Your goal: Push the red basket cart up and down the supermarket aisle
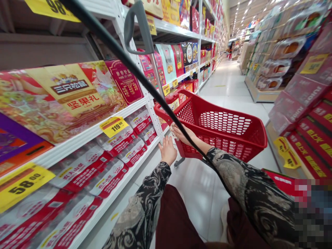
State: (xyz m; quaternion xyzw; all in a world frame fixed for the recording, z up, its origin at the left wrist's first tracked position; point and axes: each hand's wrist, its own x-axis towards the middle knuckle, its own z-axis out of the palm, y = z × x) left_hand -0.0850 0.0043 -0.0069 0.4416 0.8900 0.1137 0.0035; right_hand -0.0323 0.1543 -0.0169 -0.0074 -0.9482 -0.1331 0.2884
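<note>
A red rolling shopping basket (pixel 228 138) with perforated sides stands in the aisle just ahead of me. Its grey pull handle (pixel 149 38) rises on a metal pole at the near left corner. My right hand (pixel 183 134) is at that end of the basket, its fingers closed on a crumpled whitish cloth (pixel 172 128) that is partly hidden. Beside it, my left hand (pixel 168 150) is held up between the shelf and the basket, fingers apart and holding nothing.
Shelves on the left carry a nut gift box (pixel 75 93) above packs of red-labelled bottles (pixel 116 145). Stacked red cartons (pixel 315 138) line the right side. A dark strap (pixel 135 71) crosses my view diagonally. The tiled aisle (pixel 220 77) runs ahead, with a person far off.
</note>
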